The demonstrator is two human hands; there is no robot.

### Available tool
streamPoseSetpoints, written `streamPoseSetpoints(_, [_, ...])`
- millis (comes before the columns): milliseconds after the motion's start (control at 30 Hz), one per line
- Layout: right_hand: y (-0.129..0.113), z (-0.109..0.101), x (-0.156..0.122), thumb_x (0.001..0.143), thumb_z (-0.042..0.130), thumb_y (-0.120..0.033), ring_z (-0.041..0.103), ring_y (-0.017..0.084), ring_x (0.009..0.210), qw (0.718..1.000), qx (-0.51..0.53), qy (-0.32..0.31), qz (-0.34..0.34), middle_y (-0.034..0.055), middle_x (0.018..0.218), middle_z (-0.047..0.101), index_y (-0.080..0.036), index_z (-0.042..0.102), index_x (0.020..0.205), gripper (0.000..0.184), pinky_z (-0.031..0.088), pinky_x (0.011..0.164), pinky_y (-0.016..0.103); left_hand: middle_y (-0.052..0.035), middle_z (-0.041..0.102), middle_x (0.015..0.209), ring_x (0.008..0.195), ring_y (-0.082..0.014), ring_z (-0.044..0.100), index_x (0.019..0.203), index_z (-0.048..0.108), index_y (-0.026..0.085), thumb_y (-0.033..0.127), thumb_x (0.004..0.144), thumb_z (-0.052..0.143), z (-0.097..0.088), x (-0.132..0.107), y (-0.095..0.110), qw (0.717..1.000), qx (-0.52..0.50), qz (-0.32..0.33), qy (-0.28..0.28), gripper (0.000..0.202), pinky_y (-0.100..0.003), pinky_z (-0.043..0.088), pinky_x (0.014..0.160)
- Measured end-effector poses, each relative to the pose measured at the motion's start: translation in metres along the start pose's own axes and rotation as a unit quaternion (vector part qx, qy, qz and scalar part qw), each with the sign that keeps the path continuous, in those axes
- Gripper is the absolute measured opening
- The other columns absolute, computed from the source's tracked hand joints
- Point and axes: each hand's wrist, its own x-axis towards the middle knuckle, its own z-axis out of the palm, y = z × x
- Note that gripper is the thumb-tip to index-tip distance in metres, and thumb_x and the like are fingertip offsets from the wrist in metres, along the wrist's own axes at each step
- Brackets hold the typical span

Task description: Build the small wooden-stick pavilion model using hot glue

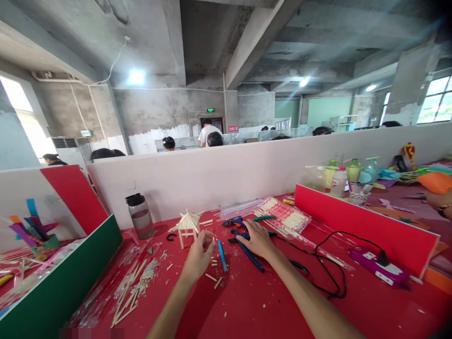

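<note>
Bare forearms (pixel 174 299) over a red surface (pixel 240 301), a stick pavilion (pixel 189 221) by the left hand (pixel 201 249)

Both forearms lay nearest, slanting inward from the bottom edge. Just beyond my left hand and a little to its left stood the pavilion, partly covered by my fingers. That hand was curled, thumb close to the fingertips; whether it touched the pavilion or pinched a small stick, I could not tell. My right hand (pixel 259 239) rested over blue-handled cutters (pixel 252 256), fingers spread and thumb against them, though whether it was gripping I could not tell.

I judged the pavilion very light, stiff in each stick but fragile at its joints, dry rather than slippery. Low on the posts, with a gentle pinch, seemed the safe hold; the thin roof looked easy to crush. It stood upright, its peak pointing up and its posts vertical. The cutters looked heavier and sturdy, best taken by the handles; their nose faced left and the visible handle ran toward me and to the right. Between my hands a blue pen-like tool (pixel 222 256) lay lengthwise, pointing nearly straight away from me, amid stick offcuts (pixel 211 278).
</note>
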Motion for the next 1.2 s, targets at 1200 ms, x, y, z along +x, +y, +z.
streamPoseSetpoints(1200, [-0.02, 0.001, -0.01, 0.085, 0.053, -0.046, 0.038, 0.034, 0.135, 0.997, -0.042, -0.061, 0.025, 0.018, 0.147, 0.044, -0.015, 0.049, 0.139, 0.063, 0.019, 0.113, 0.051, -0.0062, 0.069, 0.087, 0.079, -0.0195, 0.064, 0.105, 0.059, 0.018, 0.041, 0.093, 0.048, 0.001, -0.021, 0.005, 0.998, 0.024, -0.042, 0.034, 0.029, -0.027, 0.049, 0.073])
